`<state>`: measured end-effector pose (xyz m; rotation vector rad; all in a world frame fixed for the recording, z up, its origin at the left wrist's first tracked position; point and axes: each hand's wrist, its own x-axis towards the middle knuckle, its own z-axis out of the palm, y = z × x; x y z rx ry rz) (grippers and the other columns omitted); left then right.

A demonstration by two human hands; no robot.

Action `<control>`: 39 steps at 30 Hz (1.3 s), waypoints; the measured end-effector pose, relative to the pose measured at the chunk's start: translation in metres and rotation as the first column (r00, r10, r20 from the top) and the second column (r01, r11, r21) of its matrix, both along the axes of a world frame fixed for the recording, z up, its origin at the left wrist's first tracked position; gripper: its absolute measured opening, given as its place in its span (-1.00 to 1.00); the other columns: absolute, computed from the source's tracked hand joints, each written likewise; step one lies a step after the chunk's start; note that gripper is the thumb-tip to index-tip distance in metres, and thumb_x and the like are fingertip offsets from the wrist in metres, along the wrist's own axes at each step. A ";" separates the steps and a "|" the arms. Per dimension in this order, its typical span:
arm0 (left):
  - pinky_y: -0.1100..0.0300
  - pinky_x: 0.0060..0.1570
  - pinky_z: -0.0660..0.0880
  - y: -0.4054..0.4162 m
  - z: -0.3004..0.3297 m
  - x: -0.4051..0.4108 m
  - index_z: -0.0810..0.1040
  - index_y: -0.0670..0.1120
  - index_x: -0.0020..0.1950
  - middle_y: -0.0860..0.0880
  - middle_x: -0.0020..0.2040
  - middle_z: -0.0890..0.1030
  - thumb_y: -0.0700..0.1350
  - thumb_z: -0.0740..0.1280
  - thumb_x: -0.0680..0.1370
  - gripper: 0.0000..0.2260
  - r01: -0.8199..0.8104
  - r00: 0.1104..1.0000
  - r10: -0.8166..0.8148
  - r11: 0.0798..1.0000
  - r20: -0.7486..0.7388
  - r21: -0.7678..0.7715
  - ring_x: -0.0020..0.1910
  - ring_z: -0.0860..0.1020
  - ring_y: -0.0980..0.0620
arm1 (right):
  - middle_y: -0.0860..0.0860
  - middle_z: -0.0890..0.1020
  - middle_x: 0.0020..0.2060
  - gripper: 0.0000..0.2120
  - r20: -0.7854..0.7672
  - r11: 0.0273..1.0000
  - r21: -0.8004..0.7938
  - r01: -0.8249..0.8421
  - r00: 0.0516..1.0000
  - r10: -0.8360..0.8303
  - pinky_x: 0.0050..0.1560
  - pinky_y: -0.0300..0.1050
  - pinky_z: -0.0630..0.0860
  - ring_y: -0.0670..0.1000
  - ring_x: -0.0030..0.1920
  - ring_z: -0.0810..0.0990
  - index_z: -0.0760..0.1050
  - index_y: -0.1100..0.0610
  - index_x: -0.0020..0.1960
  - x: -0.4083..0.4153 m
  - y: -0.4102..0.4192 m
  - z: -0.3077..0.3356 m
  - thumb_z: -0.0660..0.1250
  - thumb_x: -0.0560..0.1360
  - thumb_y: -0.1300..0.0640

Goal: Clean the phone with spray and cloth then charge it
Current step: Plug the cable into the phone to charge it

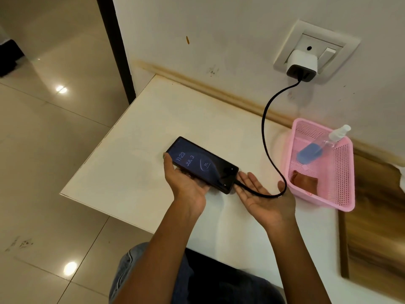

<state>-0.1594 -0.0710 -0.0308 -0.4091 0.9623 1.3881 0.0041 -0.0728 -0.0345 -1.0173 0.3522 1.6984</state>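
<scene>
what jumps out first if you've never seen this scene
The lit phone near the white table's front edge, resting on the left hand, its screen showing the time and date. A black cable loops from its end across the open right hand up to a white charger in the wall socket. At the right, a pink basket holds a spray bottle and a brown cloth.

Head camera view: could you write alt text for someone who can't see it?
A lit phone, plugged by a black cable into a white wall charger, rests on the left hand over a white table; the right hand lies open beneath the cable. A pink basket holds a spray bottle and brown cloth.
</scene>
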 end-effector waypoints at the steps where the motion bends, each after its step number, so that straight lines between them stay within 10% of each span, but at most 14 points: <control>1: -0.11 0.12 0.49 0.000 0.000 0.000 0.50 -0.03 0.27 -0.08 0.12 0.61 0.32 0.12 0.52 -0.46 0.014 0.999 -0.014 1.000 -0.031 -0.011 0.10 0.58 -0.10 | 0.36 0.54 0.12 -0.42 -0.010 0.999 0.010 0.037 0.999 -0.037 0.22 0.26 0.34 0.33 0.15 0.51 0.41 0.38 0.20 -0.001 0.000 0.000 0.07 0.53 -0.12; 13: -0.07 0.30 0.39 0.004 0.001 0.006 0.39 -0.09 0.32 -0.09 0.30 0.46 0.18 0.12 0.60 -0.57 0.127 0.816 -0.265 0.949 -0.513 -0.288 0.23 0.45 -0.09 | 0.31 0.53 0.14 -0.40 0.034 0.985 0.037 0.170 0.985 -0.171 0.25 0.26 0.34 0.34 0.19 0.48 0.41 0.33 0.24 -0.012 -0.001 -0.002 0.05 0.54 -0.18; 25: -0.11 0.13 0.51 0.000 -0.002 0.010 0.32 -0.19 0.27 -0.03 0.12 0.24 0.00 0.25 0.58 -0.63 0.022 0.764 -0.235 0.940 -0.601 -0.340 -0.21 0.35 0.18 | 0.23 0.39 0.23 -0.43 0.147 0.926 -0.034 0.376 0.918 -0.368 0.33 0.26 0.29 0.31 0.25 0.40 0.29 0.24 0.32 -0.029 0.015 0.011 0.19 0.51 -0.17; 39: 0.10 -0.07 0.36 -0.011 -0.002 0.015 0.17 -0.13 0.50 -0.11 0.40 0.21 -0.06 0.23 0.60 -0.50 0.007 0.727 -0.196 0.960 -0.658 -0.278 0.01 0.41 -0.01 | 0.14 0.42 0.32 -0.59 0.373 0.963 -0.075 0.257 0.903 -0.212 0.43 0.04 0.14 0.13 0.38 0.34 0.29 0.22 0.36 -0.031 -0.006 0.022 0.15 0.56 0.09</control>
